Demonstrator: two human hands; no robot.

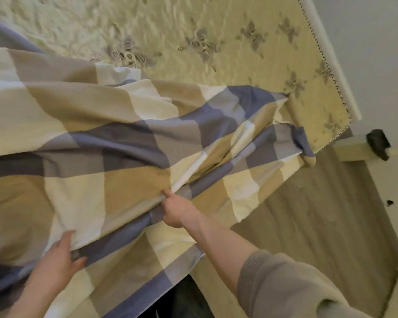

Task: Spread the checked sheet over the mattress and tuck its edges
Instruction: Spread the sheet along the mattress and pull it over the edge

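Note:
The checked sheet [115,125], in blue, tan and cream squares, lies rumpled across the near part of the mattress [193,37], a cream quilted one with grey flower prints. Its far half is bare. My right hand [175,211] pinches a fold of the sheet near the middle of the view. My left hand [60,258] grips the sheet's bunched edge at the lower left. One corner of the sheet hangs over the mattress end at the right.
A wood-look floor [313,214] runs along the right of the bed. A white wall and skirting [354,152] stand beyond it, with a dark object [378,143] on a ledge. A white trim [331,56] borders the mattress's far edge.

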